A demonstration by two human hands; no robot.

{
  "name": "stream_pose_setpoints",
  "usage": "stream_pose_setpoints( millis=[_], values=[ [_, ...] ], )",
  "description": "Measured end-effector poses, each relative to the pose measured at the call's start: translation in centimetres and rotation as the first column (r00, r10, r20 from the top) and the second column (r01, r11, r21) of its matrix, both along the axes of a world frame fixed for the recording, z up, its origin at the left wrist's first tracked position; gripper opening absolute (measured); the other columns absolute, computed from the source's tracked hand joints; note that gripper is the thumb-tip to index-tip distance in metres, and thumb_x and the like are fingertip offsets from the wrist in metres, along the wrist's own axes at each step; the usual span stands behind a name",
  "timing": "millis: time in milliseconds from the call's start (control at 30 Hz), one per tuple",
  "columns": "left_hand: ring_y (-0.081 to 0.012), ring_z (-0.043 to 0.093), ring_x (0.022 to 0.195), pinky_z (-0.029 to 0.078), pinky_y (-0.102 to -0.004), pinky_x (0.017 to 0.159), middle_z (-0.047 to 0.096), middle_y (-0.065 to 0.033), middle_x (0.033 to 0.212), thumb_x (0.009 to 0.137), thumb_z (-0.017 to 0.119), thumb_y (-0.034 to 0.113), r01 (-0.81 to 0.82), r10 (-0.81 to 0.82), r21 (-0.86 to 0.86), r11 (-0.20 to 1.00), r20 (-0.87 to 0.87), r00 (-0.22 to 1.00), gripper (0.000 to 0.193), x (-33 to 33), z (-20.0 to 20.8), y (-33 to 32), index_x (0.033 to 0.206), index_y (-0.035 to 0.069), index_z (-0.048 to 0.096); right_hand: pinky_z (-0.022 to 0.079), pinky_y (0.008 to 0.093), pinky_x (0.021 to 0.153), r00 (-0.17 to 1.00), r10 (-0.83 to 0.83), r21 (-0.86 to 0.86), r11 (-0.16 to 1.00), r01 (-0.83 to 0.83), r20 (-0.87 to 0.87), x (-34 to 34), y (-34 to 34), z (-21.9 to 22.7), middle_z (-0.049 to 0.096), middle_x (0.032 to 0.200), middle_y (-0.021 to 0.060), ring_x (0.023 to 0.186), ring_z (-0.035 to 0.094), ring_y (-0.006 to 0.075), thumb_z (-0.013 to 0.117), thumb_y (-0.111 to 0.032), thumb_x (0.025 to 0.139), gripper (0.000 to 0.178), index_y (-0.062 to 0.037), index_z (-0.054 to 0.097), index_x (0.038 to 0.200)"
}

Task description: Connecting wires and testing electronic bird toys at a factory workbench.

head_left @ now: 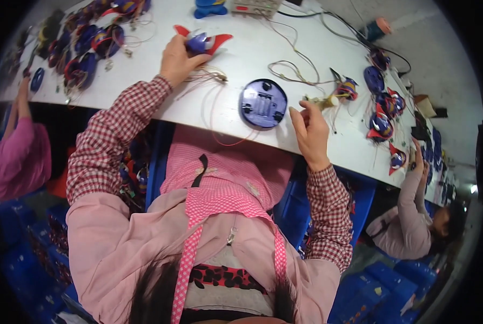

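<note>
Left of a round purple base (263, 103), the left hand (178, 62) grips a red-winged toy (198, 43); right of it, the right hand (312, 133), fingers parted, looks empty. A thin red wire (211, 115) looping below-left of the base could snag and tear if pulled.

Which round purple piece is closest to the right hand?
The round purple piece in the middle, just left of the right hand; other round ones lie farther off, towards both ends of the table.
</note>
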State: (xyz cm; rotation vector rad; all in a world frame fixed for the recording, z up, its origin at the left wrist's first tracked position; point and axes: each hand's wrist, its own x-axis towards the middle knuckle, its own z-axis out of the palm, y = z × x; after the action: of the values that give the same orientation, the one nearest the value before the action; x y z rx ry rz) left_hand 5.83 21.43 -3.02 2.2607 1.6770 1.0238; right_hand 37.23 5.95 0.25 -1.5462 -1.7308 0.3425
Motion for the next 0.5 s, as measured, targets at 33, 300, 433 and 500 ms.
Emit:
stream_pose_setpoints(
  millis=[33,300,433,500],
  values=[
    [-0.0228,0.056,0.085,0.047,-0.0308,0.075,0.054,-0.0135,0.092,0.067,0.079,0.038,-0.019,0.025,-0.114,0.993,0.050,0.998,0.061,-0.1,0.3,0.1,0.100,-0.002,0.047,0.041,0.0229,0.049,1.000,-0.018,-0.005,1.000,0.018,0.013,0.7,-0.1,0.1,0.054,0.068,-0.0017,0.053,0.047,0.0080,0.059,-0.012,0.087,0.021,-0.0002,0.058,0.104],
    [-0.0249,0.054,0.089,0.046,-0.0330,0.078,0.054,-0.0140,0.093,0.072,0.075,0.031,0.000,-0.006,0.218,0.976,0.029,1.000,0.057,-0.1,2.6,-1.9,0.108,-0.004,0.049,0.041,0.0195,0.055,0.917,-0.330,0.008,0.940,0.340,-0.224,5.8,1.8,-0.9,0.059,0.080,0.0008,0.067,0.052,0.0060,0.066,-0.016,0.085,0.024,0.0000,0.057,0.101],
    [-0.0238,0.054,0.086,0.045,-0.0339,0.076,0.054,-0.0128,0.093,0.077,0.070,0.023,0.294,-0.336,0.230,0.928,0.173,0.926,0.043,2.5,5.2,-6.3,0.108,-0.003,0.052,0.045,0.0243,0.060,0.928,-0.261,-0.107,0.965,0.241,-0.266,6.0,2.5,-1.1,0.059,0.081,0.0052,0.068,0.054,0.0093,0.068,-0.020,0.084,0.026,0.0011,0.059,0.094],
    [-0.0253,0.054,0.086,0.045,-0.0360,0.076,0.054,-0.0127,0.093,0.078,0.067,0.019,0.519,-0.435,-0.138,0.843,0.391,0.811,0.038,6.8,6.8,-7.7,0.109,0.000,0.055,0.046,0.0238,0.061,0.911,-0.221,-0.132,0.974,0.186,-0.349,5.9,2.5,-1.2,0.061,0.079,0.0044,0.068,0.055,0.0085,0.067,-0.020,0.085,0.024,0.0008,0.059,0.094]
  ],
)
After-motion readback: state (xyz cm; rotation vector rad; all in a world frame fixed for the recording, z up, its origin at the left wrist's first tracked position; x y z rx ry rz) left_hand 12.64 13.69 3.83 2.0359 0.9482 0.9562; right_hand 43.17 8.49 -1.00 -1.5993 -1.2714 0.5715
